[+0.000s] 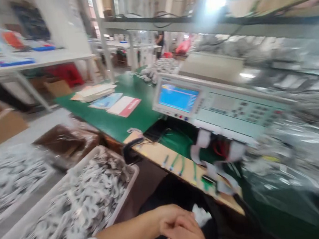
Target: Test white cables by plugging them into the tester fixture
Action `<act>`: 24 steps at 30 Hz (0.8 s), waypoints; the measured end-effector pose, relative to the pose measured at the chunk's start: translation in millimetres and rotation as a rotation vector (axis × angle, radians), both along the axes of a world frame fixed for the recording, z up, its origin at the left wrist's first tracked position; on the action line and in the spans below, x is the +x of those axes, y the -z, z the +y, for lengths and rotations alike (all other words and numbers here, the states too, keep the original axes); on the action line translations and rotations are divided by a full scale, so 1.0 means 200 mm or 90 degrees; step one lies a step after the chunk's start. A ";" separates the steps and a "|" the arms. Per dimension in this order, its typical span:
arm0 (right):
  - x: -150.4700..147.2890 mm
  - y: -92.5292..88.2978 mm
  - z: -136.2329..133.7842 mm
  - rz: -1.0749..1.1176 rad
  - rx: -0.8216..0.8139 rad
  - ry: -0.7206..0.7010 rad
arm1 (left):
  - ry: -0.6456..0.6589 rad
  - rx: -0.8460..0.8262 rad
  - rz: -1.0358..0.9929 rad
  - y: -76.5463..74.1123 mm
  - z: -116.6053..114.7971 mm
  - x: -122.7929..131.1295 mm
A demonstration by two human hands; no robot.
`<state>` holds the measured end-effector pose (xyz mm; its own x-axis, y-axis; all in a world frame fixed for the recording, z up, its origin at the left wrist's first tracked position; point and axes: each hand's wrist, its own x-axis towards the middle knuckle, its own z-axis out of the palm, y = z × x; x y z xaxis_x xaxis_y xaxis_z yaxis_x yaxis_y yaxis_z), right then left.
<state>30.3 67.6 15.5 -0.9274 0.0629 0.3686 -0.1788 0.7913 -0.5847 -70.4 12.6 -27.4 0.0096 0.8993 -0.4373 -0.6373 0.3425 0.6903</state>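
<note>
My left hand [172,216] reaches in from the lower left and meets my right hand [189,236] low in the view, over a dark area below the bench edge. The two overlap and are blurred. My right fingers look curled in against the left hand; what they hold, if anything, is hidden. Most of my left fingers are covered. Just beyond the hands shows a crumpled white thing [201,215]; whether a hand touches it I cannot tell. Above them lies a wooden board [154,153] with short green wires [183,165] and a small black connector [209,179].
A tester with a blue screen [178,99] stands on the green table [144,115], beside booklets [124,106]. At left are a bin [135,171] heaped with white cables [80,204] and a cardboard box [0,126]. Clear plastic bags [290,170] lie at right, below a shelf rail [180,20].
</note>
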 end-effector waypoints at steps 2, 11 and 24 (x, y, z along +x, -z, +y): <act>0.10 -0.01 0.01 0.030 -0.054 0.151 | 0.007 0.012 -0.011 -0.04 0.04 0.04; 0.32 0.06 0.10 0.024 -0.514 0.527 | -0.002 0.051 0.047 -0.25 0.04 0.21; 0.28 0.11 0.00 -0.021 -0.427 0.557 | 0.008 0.068 0.109 -0.10 -0.06 0.17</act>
